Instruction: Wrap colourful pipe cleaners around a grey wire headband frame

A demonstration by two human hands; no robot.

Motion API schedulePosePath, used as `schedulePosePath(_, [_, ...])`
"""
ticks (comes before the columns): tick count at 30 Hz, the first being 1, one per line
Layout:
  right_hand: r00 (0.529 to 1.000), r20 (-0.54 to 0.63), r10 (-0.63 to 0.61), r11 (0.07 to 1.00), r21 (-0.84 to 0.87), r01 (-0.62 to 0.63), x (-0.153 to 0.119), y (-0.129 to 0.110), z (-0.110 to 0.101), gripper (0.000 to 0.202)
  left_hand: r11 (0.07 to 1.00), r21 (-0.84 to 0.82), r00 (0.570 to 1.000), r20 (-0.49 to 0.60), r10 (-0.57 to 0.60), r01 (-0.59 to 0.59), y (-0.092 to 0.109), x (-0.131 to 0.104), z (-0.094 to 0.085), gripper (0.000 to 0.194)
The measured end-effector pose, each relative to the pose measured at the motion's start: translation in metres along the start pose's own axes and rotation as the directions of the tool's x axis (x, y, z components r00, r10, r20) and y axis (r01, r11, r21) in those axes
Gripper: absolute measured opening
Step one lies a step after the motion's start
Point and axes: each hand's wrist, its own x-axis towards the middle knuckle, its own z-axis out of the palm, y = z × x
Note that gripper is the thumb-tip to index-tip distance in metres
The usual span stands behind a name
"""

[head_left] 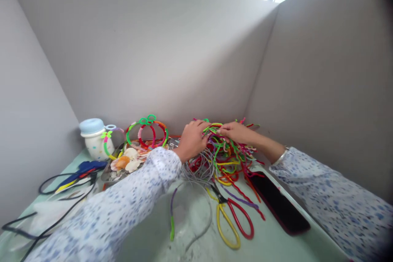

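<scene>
My left hand (193, 138) reaches into a tangled heap of coloured yarn strands (229, 151), its fingers closed on a few of them. Opposite it, my right hand (238, 132) pinches strands from the same heap, and green and yellow pieces stretch between the two hands. Below my left hand lies a coil of grey cord (201, 166). A grey cord loop (208, 217) with a purple and green wrapped end (172, 221) lies at the front. Scissors (235, 223) with one red and one yellow handle rest near the heap.
A dark phone (279, 204) lies at the right edge. On the left are a tray of shells (130, 159), colourful wrapped rings (147, 133), a white jar with a blue lid (95, 139), a blue tool (84, 170) and a black cable (55, 227). Grey partitions (159, 53) enclose the table.
</scene>
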Motion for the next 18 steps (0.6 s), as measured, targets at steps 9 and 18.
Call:
schedulePosePath(9, [0.999,-0.043,0.003,0.996,-0.089,-0.007,0.005,0.018,-0.011,0.038,0.991,0.13,0.988,0.15,-0.038,0.018,-0.029,0.037,0.04,0.022])
schedulePosePath(18, [0.98,-0.184,-0.082,0.939,-0.345,0.014,0.019,0.032,-0.018,0.022,0.984,0.059,0.95,0.259,-0.175,0.165,-0.057,0.032,0.046,0.032])
